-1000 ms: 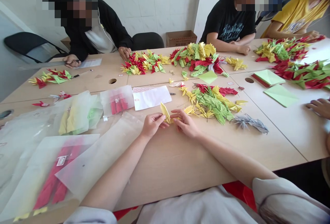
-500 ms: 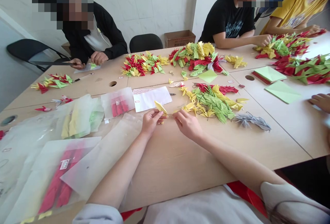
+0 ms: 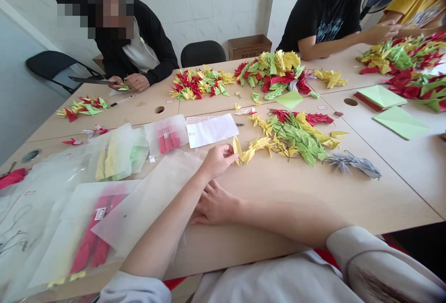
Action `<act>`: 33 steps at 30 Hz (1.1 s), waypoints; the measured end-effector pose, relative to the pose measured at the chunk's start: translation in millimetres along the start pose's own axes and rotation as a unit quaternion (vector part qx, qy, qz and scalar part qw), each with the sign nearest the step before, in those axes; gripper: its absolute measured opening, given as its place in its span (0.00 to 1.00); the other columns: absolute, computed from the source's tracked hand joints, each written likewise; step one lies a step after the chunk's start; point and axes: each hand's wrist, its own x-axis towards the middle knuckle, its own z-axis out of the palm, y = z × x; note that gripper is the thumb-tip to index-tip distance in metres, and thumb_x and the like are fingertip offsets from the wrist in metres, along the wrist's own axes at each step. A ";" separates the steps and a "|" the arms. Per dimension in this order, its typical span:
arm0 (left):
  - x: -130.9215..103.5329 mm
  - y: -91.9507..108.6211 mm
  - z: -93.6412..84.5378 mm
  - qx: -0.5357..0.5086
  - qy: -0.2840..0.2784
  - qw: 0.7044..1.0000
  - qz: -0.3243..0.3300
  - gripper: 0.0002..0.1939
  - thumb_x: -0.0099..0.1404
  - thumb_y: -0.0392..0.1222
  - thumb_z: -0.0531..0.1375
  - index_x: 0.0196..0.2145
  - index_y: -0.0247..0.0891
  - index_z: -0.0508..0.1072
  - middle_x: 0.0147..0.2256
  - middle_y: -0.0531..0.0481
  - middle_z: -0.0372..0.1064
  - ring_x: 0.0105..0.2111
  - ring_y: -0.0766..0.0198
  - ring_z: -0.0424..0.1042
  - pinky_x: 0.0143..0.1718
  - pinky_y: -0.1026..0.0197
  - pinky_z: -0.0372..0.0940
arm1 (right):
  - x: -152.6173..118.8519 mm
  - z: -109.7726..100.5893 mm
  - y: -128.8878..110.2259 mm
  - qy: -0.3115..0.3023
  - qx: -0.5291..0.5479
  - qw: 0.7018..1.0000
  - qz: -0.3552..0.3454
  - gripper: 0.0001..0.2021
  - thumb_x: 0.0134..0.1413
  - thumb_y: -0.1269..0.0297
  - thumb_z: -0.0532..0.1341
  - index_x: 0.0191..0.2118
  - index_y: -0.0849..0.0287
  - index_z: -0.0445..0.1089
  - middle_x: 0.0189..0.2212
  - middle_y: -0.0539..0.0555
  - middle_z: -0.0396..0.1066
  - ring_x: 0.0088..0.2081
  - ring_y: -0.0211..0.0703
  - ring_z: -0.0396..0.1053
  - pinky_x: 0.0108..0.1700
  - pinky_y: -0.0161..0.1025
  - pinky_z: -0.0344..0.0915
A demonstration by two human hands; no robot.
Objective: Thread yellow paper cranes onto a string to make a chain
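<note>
My left hand [image 3: 219,158] pinches a yellow folded paper crane [image 3: 237,150] between thumb and fingers, just above the table. Right beside it, a string of yellow paper cranes [image 3: 261,144] curves away over the tabletop. My right hand [image 3: 219,204] lies low on the table with fingers spread, crossing behind my left forearm, which covers part of the fingers. Green folded cranes [image 3: 296,138] and red ones [image 3: 315,118] lie bundled beyond the yellow string. A grey bunch of threads [image 3: 355,163] sits to their right.
Clear plastic bags [image 3: 114,152] with coloured paper spread over the left side. A white paper sheet [image 3: 213,131] and a pen lie ahead. Crane piles [image 3: 270,75] line the far side, green paper squares [image 3: 381,97] the right. Co-workers sit opposite, one near a long dark blade [image 3: 90,81].
My right hand has left the yellow string and moved left and down, behind my left forearm. My left hand has shifted right with the yellow crane, now next to the string.
</note>
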 end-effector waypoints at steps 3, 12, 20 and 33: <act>-4.0 9.3 7.4 0.013 -0.019 0.999 0.025 0.09 0.59 0.46 0.64 0.30 0.36 0.76 0.33 0.45 0.78 0.35 0.56 0.77 0.35 0.60 0.72 | 6.9 4.0 -4.5 0.004 -0.001 1.000 0.023 0.33 0.64 0.44 0.51 0.64 0.66 0.59 0.63 0.71 0.58 0.64 0.70 0.52 0.62 0.68 0.52; -1.4 30.7 21.9 -0.141 0.024 0.988 -0.054 0.12 0.58 0.44 0.67 0.37 0.34 0.74 0.33 0.44 0.79 0.33 0.59 0.79 0.35 0.60 0.74 | 11.9 8.7 -5.8 -0.018 0.021 0.999 0.032 0.28 0.63 0.50 0.56 0.63 0.58 0.61 0.66 0.62 0.55 0.67 0.66 0.51 0.63 0.63 0.56; -0.2 -18.0 18.5 -0.211 0.156 0.962 -0.072 0.19 0.50 0.49 0.72 0.33 0.32 0.77 0.30 0.46 0.79 0.29 0.62 0.77 0.35 0.61 0.74 | -70.7 -63.7 49.5 0.117 0.129 0.984 -0.044 0.09 0.65 0.69 0.55 0.45 0.59 0.71 0.51 0.60 0.73 0.53 0.48 0.69 0.56 0.48 0.67; -4.0 -39.6 21.4 -0.260 0.186 0.947 -0.024 0.18 0.54 0.51 0.69 0.34 0.34 0.73 0.31 0.47 0.79 0.32 0.60 0.79 0.36 0.61 0.73 | -81.2 -52.3 82.8 0.141 0.607 0.736 0.266 0.34 0.63 0.60 0.59 0.68 0.43 0.41 0.66 0.62 0.51 0.50 0.45 0.73 0.46 0.43 0.75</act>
